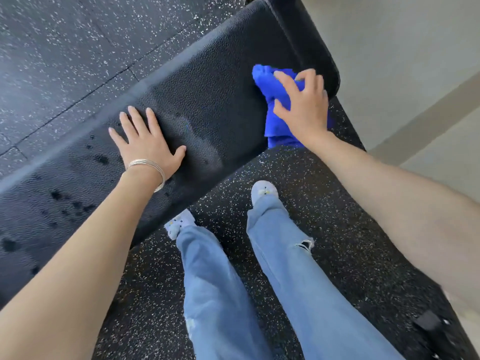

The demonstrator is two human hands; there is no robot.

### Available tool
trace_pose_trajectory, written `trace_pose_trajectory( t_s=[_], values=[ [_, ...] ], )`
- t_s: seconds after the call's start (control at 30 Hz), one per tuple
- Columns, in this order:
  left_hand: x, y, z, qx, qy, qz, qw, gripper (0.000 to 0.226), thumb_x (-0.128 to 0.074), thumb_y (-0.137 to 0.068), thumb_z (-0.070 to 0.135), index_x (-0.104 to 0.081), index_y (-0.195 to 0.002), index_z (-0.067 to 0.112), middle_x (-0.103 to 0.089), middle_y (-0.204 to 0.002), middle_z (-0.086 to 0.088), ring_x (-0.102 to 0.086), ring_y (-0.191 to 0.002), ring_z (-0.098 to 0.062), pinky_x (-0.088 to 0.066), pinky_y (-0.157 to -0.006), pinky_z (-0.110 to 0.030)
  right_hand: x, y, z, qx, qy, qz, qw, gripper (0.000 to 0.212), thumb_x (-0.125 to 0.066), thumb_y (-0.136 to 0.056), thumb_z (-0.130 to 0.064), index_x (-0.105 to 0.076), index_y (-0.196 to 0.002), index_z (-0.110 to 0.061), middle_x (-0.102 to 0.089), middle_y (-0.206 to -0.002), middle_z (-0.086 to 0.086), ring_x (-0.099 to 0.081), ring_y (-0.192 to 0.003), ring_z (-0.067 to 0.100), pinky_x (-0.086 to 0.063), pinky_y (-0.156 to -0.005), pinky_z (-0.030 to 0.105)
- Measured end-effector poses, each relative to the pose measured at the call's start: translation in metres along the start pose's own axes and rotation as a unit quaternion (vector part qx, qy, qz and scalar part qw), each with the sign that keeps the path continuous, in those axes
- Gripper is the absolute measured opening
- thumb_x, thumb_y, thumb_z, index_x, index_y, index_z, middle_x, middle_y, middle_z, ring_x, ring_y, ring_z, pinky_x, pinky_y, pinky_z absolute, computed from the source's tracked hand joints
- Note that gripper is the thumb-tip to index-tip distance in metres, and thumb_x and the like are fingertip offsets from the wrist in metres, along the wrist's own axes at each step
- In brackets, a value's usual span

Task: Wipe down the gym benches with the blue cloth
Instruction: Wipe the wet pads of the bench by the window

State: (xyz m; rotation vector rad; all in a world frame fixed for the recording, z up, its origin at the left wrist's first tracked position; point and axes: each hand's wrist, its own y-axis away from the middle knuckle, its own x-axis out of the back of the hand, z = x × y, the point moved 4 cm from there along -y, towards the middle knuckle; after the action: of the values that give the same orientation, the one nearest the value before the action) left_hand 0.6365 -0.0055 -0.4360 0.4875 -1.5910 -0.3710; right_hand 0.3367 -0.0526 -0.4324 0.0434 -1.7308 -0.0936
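Note:
A black padded gym bench (pixel 207 81) runs from lower left to upper right across the view. My left hand (pixel 145 144) lies flat on its pad, fingers straight and spread. The blue cloth (pixel 270 87) is bunched at the bench's right end and hangs over its near edge. My right hand (pixel 301 105) sits on top of the cloth with fingers bent down onto it. Dark wet spots and a damp streak show on the pad near and to the left of my left hand.
Black speckled rubber flooring (pixel 298 178) surrounds the bench. My legs in blue jeans and light shoes (pixel 263 192) stand close to the bench's near side. A pale wall (pixel 402 48) rises at the right. A small dark object (pixel 428 323) lies at lower right.

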Motion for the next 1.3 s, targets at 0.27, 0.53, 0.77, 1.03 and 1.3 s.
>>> trace_pose_trajectory(
  t_s=[0.27, 0.53, 0.77, 1.03, 1.3],
  values=[
    [-0.005, -0.002, -0.002, -0.021, 0.010, 0.006, 1.000, 0.098, -0.049, -0.083, 0.059, -0.003, -0.150, 0.003, 0.000, -0.155, -0.026, 0.001, -0.144, -0.042, -0.008, -0.112, -0.062, -0.010, 0.019, -0.009, -0.337, -0.085, 0.094, 0.933, 0.052, -0.053, -0.085, -0.037, -0.043, -0.136, -0.036, -0.043, -0.123, 0.006, -0.043, -0.105, 0.027, -0.043, -0.075, 0.035],
    [-0.009, -0.003, -0.005, -0.037, 0.026, 0.025, 0.999, 0.098, -0.050, -0.083, 0.058, -0.004, -0.149, 0.002, -0.002, -0.155, -0.028, 0.000, -0.143, -0.043, -0.008, -0.111, -0.063, -0.053, 0.122, -0.126, -0.281, -0.193, 0.145, 0.929, 0.051, -0.058, -0.079, -0.025, -0.054, -0.129, -0.019, -0.048, -0.105, 0.014, -0.046, -0.086, 0.032, -0.035, -0.078, 0.031],
    [-0.012, -0.002, -0.007, -0.043, 0.026, 0.031, 0.998, 0.098, -0.047, -0.083, 0.061, -0.005, -0.149, 0.002, -0.003, -0.155, -0.027, -0.002, -0.143, -0.043, -0.007, -0.109, -0.068, -0.046, 0.125, -0.108, -0.011, -0.139, 0.051, 0.989, 0.050, -0.045, -0.081, -0.025, -0.047, -0.131, -0.018, -0.051, -0.104, 0.017, -0.051, -0.089, 0.034, -0.049, -0.073, 0.048],
    [-0.011, -0.001, -0.010, -0.053, 0.023, 0.031, 0.998, 0.096, -0.045, -0.083, 0.061, -0.004, -0.149, 0.005, -0.003, -0.155, -0.025, -0.001, -0.144, -0.041, -0.007, -0.108, -0.070, -0.023, 0.055, -0.002, -0.315, -0.193, 0.117, 0.922, 0.049, -0.053, -0.091, -0.018, -0.042, -0.138, -0.015, -0.043, -0.116, 0.015, -0.047, -0.103, 0.032, -0.033, -0.092, 0.027],
    [-0.008, 0.003, -0.012, -0.059, 0.018, 0.014, 0.998, 0.093, -0.046, -0.085, 0.059, -0.002, -0.150, 0.008, 0.001, -0.156, -0.023, 0.002, -0.144, -0.039, -0.008, -0.108, -0.068, -0.037, 0.097, -0.072, -0.301, -0.142, 0.067, 0.941, 0.056, -0.055, -0.091, -0.020, -0.036, -0.142, -0.009, -0.042, -0.119, 0.019, -0.044, -0.102, 0.037, -0.037, -0.090, 0.041]
  ],
)
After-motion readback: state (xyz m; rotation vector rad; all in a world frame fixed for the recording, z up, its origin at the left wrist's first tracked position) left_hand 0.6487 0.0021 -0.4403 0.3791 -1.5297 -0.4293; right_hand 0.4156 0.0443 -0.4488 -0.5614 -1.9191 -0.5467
